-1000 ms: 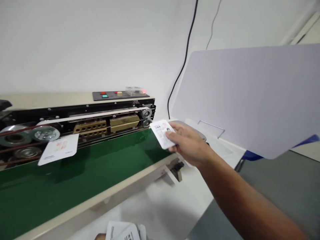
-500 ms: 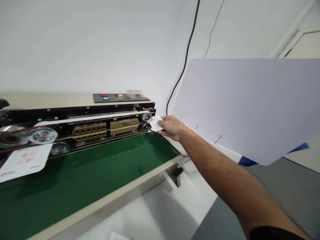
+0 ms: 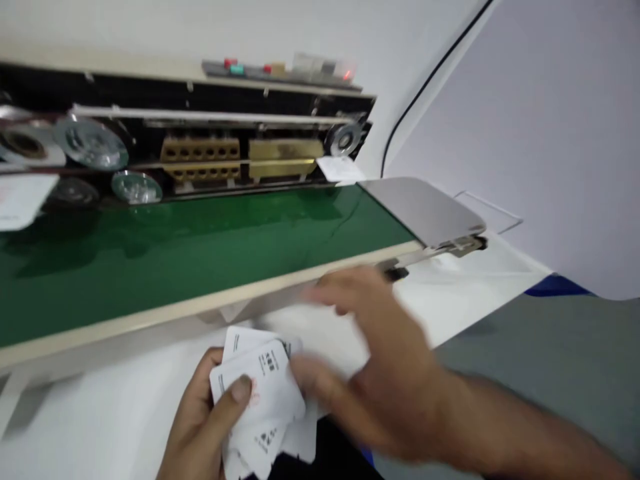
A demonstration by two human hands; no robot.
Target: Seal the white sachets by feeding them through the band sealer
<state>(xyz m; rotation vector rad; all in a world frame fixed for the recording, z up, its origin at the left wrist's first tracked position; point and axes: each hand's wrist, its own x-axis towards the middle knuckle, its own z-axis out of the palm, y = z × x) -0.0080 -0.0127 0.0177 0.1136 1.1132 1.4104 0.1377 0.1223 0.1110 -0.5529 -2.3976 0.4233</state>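
Note:
Low in the view, my left hand (image 3: 200,423) grips a fanned stack of flat white packets (image 3: 270,387) with rounded corners and black and red print. Its thumb presses on the top packet. My right hand (image 3: 370,353) is blurred, with thumb and fingers spread and nothing between them; the thumb is by the stack's right edge, and I cannot tell whether it touches. Another white packet (image 3: 340,168) sits at the right end of a band sealing machine (image 3: 280,100), beside a metal roller. At the machine's left end, one more white packet (image 3: 23,203) sticks out over the green conveyor belt (image 3: 200,247).
A metal end plate (image 3: 425,207) extends from the belt's right end. The control panel (image 3: 280,75) has red and green buttons and a lit red light. A black cable (image 3: 435,73) runs down the wall beside a large pale panel (image 3: 545,147).
My right hand has let go of the packet at the machine's right end and come back to the stack. The left packet has shifted further left in view. The camera has tilted down, showing my left hand.

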